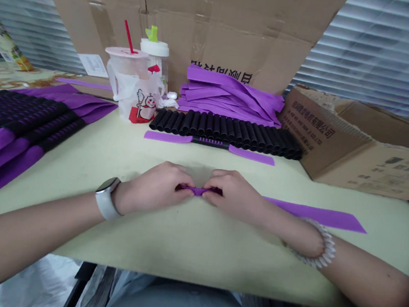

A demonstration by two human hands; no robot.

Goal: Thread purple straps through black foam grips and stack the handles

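Note:
A purple fabric strip lies along the table, its right end flat and its left part bunched narrow between my hands. My left hand, with a watch on the wrist, pinches the bunched part from the left. Close beside it, my right hand, with a clear coiled band on the wrist, pinches the same strip. Only a short purple piece shows between the fingertips. Just beyond lies a black ribbed tube with purple strip coming out at both ends. Behind that is a row of several black tubes.
A pile of purple strips sits at the back by a cardboard sheet. Tubes with strips through them are stacked at left. A drink cup and a bottle stand back left; an open carton is at right.

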